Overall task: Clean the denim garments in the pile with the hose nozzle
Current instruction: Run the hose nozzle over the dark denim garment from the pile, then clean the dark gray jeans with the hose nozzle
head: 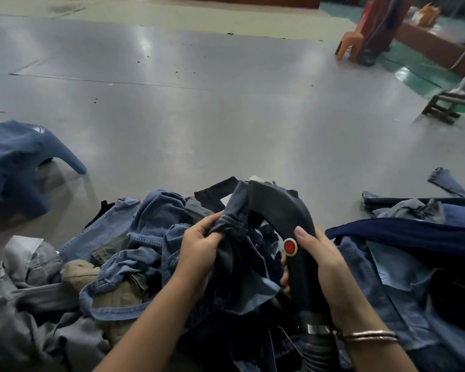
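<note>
Nozzle (285, 210) gripped by right hand (322, 264) | left hand (199, 245) pinches dark denim (234, 218)

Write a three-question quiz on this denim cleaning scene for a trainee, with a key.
1. True or false: the right hand holds the black curved hose nozzle with the red round button.
2. What does the left hand have in its grip?
A. a dark denim garment
B. the ribbed grey hose
C. nothing
3. Fill in: the separate blue denim garment lies apart from the pile of denim garments, on the grey ____.

Key: 1 true; 2 A; 3 floor.
</note>
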A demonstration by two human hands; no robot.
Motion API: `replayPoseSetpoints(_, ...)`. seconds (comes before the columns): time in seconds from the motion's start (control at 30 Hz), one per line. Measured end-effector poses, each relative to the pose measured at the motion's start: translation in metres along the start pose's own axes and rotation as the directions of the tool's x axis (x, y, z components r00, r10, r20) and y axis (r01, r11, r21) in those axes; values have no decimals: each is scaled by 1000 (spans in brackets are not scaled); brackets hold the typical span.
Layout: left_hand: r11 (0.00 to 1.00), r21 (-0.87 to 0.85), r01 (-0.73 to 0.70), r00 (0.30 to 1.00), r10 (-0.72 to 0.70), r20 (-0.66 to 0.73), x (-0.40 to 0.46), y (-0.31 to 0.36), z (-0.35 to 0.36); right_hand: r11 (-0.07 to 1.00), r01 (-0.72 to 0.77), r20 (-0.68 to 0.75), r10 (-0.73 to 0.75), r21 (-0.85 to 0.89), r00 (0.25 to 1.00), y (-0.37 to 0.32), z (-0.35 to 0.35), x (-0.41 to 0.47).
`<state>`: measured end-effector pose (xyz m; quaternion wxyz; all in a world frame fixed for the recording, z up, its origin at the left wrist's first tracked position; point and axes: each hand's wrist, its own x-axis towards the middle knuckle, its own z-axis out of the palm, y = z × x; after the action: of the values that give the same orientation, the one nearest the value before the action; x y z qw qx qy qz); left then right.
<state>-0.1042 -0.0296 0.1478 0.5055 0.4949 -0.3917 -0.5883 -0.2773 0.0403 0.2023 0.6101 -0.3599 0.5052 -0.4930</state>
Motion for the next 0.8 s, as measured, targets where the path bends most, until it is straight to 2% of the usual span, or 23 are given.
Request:
replayPoseSetpoints(0.1, 997, -71, 36, 999, -38, -35, 3, 1, -2, 996, -18, 110, 28, -91, 994, 8, 1, -6)
replayPoseSetpoints(0.17, 991, -123, 61, 998, -64, -19, 4, 2, -2, 996, -2, 104, 11, -89, 995, 13, 6, -4)
replayPoseSetpoints(0.27, 974, -201, 108, 993, -94, 78, 1, 4, 3, 996, 59, -91, -52, 72, 995, 14, 6, 8)
replayPoseSetpoints(0.33, 968, -215, 130, 989, -111, 99, 0, 5, 4, 986, 141, -268, -111, 93, 957, 12, 1, 17)
replayPoseSetpoints(0.43, 939, -290, 187, 982, -191, 16, 7, 7, -3, 962, 249, -424, -180, 111, 887, 12, -9, 23)
replayPoseSetpoints(0.5, 920, -340, 194, 973, -224, -51, 11, 7, -10, 958, 261, -456, -181, 118, 871, 14, -12, 24)
replayPoseSetpoints(0.73, 899, -343, 273, 942, -322, -93, 16, 0, -5, 994, -20, -354, -21, -112, 935, 34, 1, 24)
replayPoseSetpoints(0.8, 889, -383, 251, 939, -320, -128, 19, 4, -3, 983, -82, -349, 20, -164, 937, 47, 5, 28)
